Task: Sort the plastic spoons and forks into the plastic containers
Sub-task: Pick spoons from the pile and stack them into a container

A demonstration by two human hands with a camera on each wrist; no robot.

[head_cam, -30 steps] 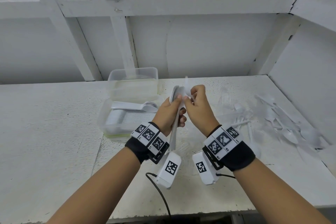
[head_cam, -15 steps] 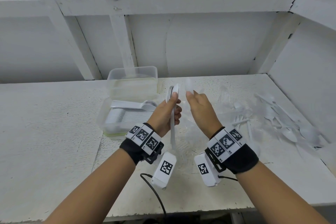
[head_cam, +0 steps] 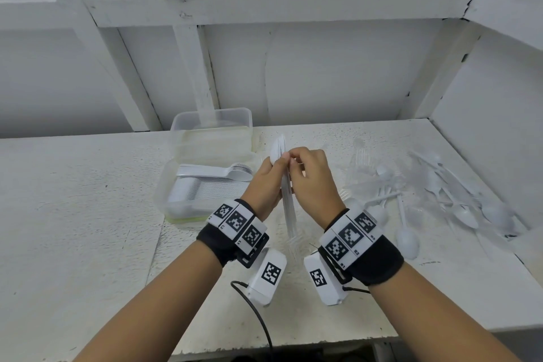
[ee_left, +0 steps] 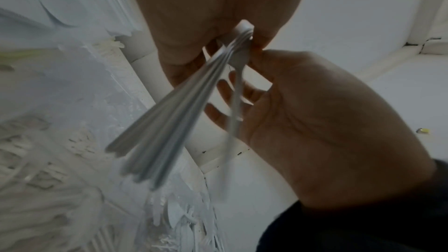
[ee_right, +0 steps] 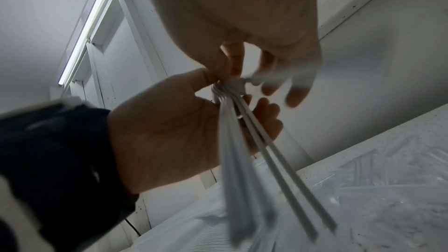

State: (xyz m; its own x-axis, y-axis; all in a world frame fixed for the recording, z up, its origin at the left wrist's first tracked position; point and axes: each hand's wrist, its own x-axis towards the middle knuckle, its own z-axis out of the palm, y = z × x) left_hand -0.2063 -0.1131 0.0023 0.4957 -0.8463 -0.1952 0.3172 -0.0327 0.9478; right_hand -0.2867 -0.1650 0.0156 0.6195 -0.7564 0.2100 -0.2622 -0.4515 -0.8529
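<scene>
My left hand (head_cam: pixel 264 182) grips a bundle of white plastic spoons (head_cam: pixel 286 194) upright above the table, bowls up and handles fanned downward. My right hand (head_cam: pixel 311 182) pinches a spoon at the bundle's top with thumb and forefinger. The left wrist view shows the fanned handles (ee_left: pixel 169 114), with one spoon (ee_left: pixel 234 110) hanging apart beside the right hand (ee_left: pixel 315 122). Seen from the right wrist, the left hand (ee_right: pixel 164 131) is wrapped round the handles (ee_right: pixel 242 150). The near clear container (head_cam: pixel 163 194) holds stacked spoons (head_cam: pixel 214 173). Behind it stands a second clear container (head_cam: pixel 211 132).
A loose heap of white spoons and clear forks (head_cam: pixel 440 194) lies on the right of the white table (head_cam: pixel 73 215), against the side wall. One spoon (head_cam: pixel 407 239) lies nearer me. A black cable (head_cam: pixel 258 314) hangs from the left wrist camera.
Half a second ago the hands were parted, with the right hand off the bundle. The right hand has since come back to the bundle's top, and both hands sit slightly lower.
</scene>
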